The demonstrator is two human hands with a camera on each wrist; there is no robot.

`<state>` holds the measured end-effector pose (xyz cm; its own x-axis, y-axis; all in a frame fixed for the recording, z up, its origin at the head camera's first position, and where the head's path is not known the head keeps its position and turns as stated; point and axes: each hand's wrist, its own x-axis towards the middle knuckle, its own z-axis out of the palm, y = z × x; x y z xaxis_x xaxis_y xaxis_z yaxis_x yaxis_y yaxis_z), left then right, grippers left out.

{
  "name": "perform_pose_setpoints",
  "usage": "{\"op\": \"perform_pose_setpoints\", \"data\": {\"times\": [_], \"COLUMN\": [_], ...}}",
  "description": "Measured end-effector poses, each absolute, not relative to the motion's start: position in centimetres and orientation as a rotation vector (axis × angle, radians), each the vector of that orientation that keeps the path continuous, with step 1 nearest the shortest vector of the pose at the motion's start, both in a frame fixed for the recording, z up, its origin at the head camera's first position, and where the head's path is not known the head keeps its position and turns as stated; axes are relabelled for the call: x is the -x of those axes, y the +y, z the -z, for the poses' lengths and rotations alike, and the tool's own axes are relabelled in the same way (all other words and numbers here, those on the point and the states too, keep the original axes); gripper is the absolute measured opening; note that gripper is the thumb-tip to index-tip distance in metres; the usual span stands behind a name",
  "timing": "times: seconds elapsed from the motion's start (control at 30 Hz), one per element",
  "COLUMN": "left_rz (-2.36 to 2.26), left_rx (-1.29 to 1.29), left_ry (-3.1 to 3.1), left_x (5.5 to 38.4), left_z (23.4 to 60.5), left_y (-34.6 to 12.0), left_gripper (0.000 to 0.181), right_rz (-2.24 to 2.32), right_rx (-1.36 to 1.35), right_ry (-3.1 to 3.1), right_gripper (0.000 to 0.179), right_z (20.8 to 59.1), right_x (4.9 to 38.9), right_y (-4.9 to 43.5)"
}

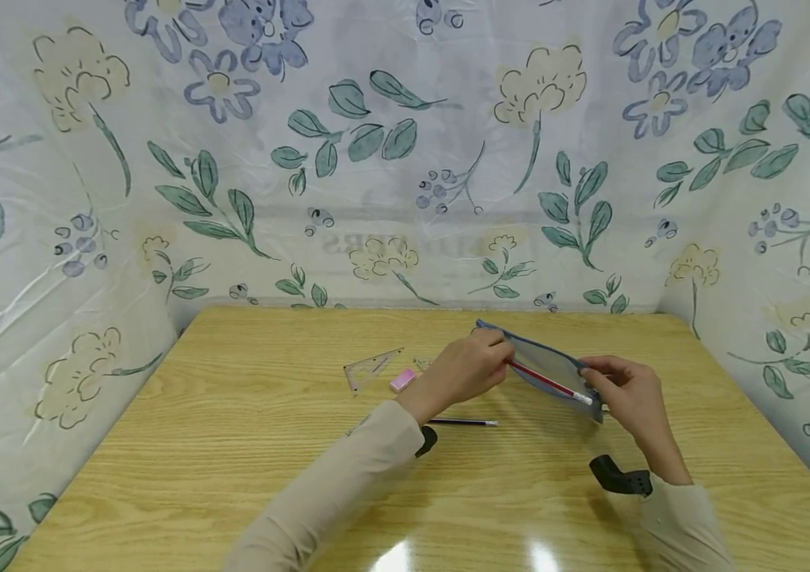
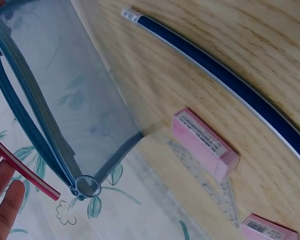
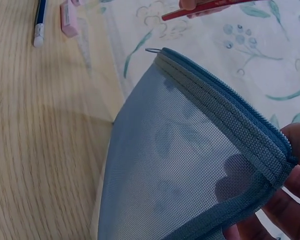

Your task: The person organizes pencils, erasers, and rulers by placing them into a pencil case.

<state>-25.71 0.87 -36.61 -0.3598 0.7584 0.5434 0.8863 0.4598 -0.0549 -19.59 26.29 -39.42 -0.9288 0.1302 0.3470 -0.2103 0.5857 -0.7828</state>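
My left hand (image 1: 472, 365) pinches a red pencil (image 1: 548, 380) with a white end, which lies across the pouch in the head view. Both wrist views show this pencil (image 2: 27, 174) outside the pouch, alongside its zipped edge. By one upper corner, my right hand (image 1: 622, 389) grips the blue-grey mesh zip pouch (image 3: 179, 140), its fingertips partly showing through the mesh. The pouch's zip (image 2: 35, 105) stands parted, with a ring pull (image 2: 87, 186) at the far end. A dark blue pencil (image 1: 465, 422) lies on the table below my left hand.
Left of the pouch, a pink eraser (image 1: 403, 380) lies on the wooden table (image 1: 269, 477) by a clear set square (image 1: 372, 369). A second pink eraser (image 2: 269, 229) shows in the left wrist view. Floral cloth (image 1: 390, 191) hangs behind the table and along both sides.
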Motion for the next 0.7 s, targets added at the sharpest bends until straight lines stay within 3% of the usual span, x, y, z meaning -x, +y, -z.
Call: {"op": "perform_pose_setpoints", "data": {"times": [0.7], "left_rz": [0.294], "left_rx": [1.385], "left_ry": [-2.212], "left_x": [27.2], "left_z": [36.7], "left_y": [3.3], "left_gripper": [0.004], "right_rz": [-1.408], "right_rx": [-0.054], "right_ry": [-2.436], "right_gripper": [0.025], "right_z": [39.7], "right_x": [19.5], "right_y": [26.5]}}
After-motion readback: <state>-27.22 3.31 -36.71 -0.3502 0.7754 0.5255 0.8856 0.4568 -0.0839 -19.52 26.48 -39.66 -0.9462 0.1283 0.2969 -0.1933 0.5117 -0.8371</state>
